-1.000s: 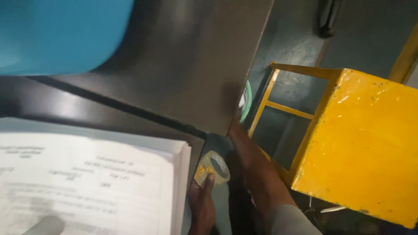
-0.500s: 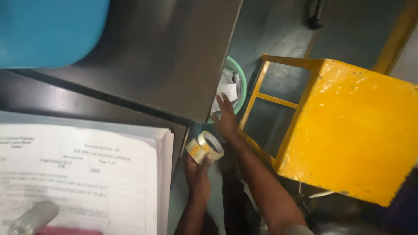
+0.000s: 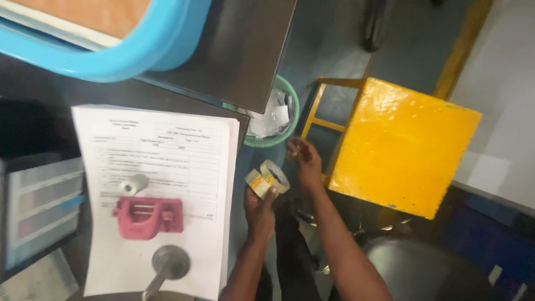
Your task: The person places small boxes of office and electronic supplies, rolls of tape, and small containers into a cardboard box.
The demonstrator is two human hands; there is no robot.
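Item: roll of clear tape [image 3: 268,179], with a yellow-and-orange label on its core. Location: held in the air just off the table [image 3: 33,120] edge, right of the stack of printed sheets [image 3: 161,167].

Left hand [image 3: 257,209]: fingers closed around the roll's lower rim, thumb on the outer face.

Right hand [image 3: 305,161]: beside the roll and just clear of it, nothing held, fingers loosely apart and slightly curled.

Handling note: a steady left grip with the roll's face turned up would, by judgement, let the right fingertips find the loose tape end.

Nearby, relative to the roll: green basket [image 3: 278,139] of paper scraps above; yellow stool [image 3: 401,147] to the right.
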